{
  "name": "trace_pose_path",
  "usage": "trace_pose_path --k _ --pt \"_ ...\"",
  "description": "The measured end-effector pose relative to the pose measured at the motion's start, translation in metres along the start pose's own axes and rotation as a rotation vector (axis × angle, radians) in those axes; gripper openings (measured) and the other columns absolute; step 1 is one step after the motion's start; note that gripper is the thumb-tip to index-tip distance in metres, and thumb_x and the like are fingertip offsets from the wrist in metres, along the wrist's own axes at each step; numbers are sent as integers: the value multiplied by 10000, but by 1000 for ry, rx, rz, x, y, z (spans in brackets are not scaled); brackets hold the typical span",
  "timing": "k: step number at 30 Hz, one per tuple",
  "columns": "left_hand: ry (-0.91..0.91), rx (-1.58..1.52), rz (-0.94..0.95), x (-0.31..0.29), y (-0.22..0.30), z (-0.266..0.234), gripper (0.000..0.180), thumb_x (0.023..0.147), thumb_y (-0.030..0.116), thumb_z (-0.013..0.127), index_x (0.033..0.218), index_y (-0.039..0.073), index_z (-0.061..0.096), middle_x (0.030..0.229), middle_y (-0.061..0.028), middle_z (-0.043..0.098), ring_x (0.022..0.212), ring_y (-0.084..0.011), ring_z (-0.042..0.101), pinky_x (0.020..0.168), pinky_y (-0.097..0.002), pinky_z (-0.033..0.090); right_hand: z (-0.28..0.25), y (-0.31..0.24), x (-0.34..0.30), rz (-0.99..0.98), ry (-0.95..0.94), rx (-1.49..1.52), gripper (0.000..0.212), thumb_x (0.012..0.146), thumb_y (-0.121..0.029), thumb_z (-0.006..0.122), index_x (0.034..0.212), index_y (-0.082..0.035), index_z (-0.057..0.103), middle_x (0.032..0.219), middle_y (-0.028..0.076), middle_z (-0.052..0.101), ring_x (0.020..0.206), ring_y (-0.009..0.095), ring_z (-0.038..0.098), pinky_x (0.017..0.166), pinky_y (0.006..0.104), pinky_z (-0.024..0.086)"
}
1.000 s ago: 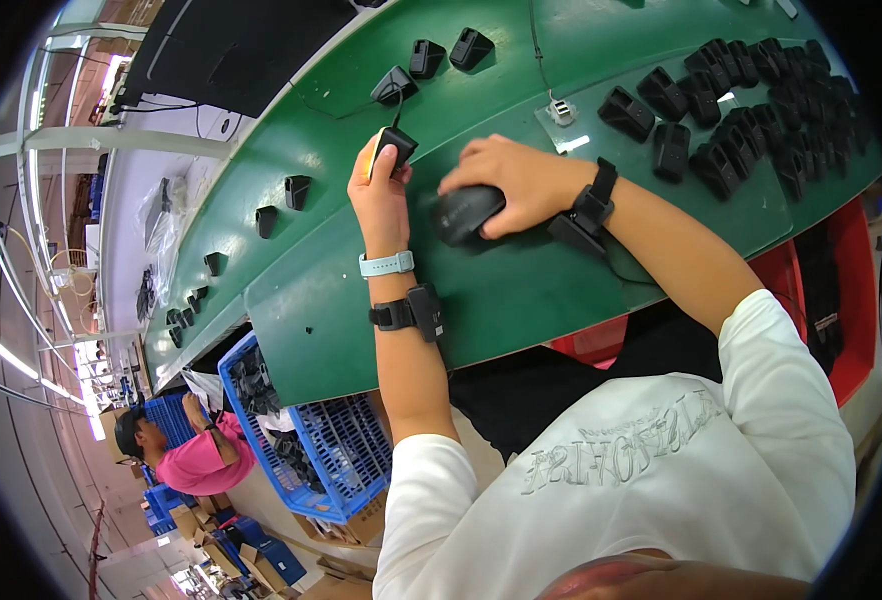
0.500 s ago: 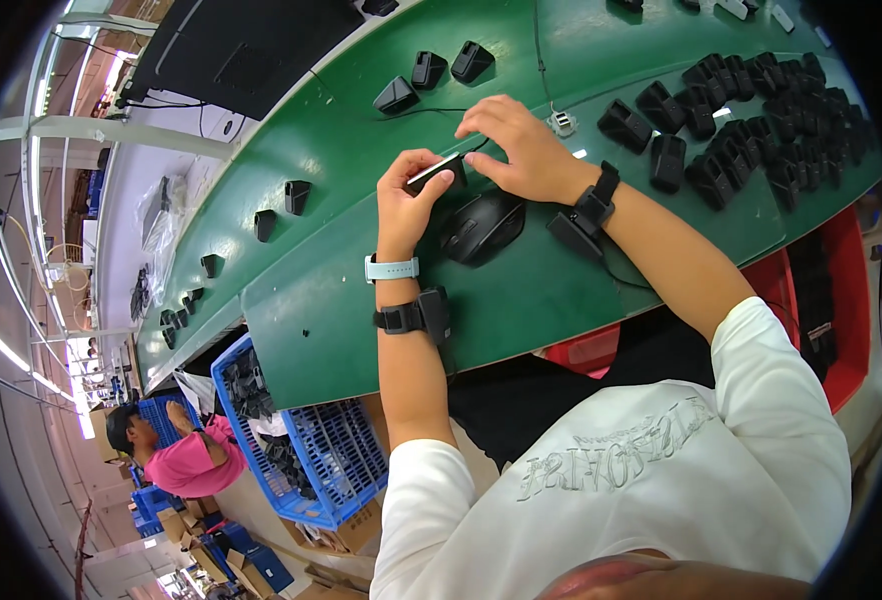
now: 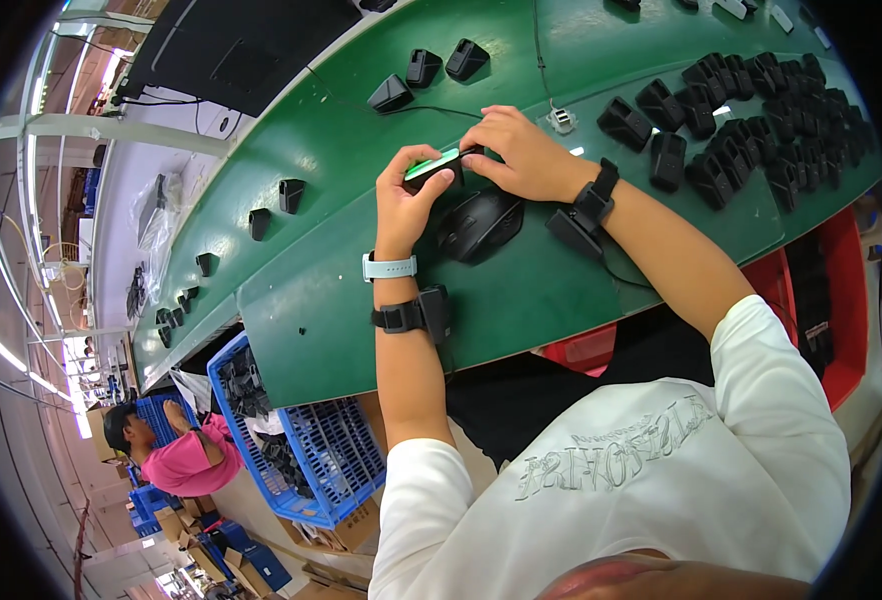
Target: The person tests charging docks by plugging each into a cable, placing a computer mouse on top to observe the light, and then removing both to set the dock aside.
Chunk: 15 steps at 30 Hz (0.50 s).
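My left hand point(image 3: 398, 205) grips a small black device point(image 3: 431, 170) between thumb and fingers. A strip along its upper face glows green. At the device's right end, the fingers of my right hand point(image 3: 523, 152) pinch a black cable's end point(image 3: 471, 152), up against the device. Part of that end is hidden by the fingers, so how far it is inserted cannot be seen. The thin black cable point(image 3: 431, 108) runs left from behind my right hand. Just below both hands, a rounded black computer mouse point(image 3: 483, 226) rests on the green table point(image 3: 341, 290).
Several black wedge-shaped units point(image 3: 716, 175) crowd the table's right side. Three similar units point(image 3: 423, 68) stand beyond my hands; more line the left edge. A small white connector point(image 3: 561, 120) lies right of my hand. A blue crate point(image 3: 336, 450) and red bin point(image 3: 851, 300) flank the table.
The strip on the device has turned from white to green. My right fingers have come down and closed around the cable's end at the device.
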<state>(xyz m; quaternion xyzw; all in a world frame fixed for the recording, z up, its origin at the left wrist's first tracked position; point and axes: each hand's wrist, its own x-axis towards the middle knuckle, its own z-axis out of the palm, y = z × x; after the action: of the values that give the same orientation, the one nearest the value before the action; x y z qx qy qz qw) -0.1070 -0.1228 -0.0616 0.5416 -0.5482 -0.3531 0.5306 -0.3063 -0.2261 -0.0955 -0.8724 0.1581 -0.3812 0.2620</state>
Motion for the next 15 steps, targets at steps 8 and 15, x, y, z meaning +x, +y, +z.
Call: trace_pose_path --k 8,15 --pt "-5 179 38 1 -4 -6 236 847 35 791 1049 -1 675 972 -24 668 881 -105 623 826 -258 513 -3 -5 2 58 -66 23 196 987 -202 654 1083 -34 684 1028 122 712 1113 359 602 1169 482 374" --pt "-36 2 50 2 -11 -5 399 764 -20 805 1133 1 655 1090 -51 674 1006 -130 632 873 -277 530 -7 -5 2 80 -132 70 218 992 -211 634 1093 -24 683 999 132 715 1063 348 626 1183 478 366"
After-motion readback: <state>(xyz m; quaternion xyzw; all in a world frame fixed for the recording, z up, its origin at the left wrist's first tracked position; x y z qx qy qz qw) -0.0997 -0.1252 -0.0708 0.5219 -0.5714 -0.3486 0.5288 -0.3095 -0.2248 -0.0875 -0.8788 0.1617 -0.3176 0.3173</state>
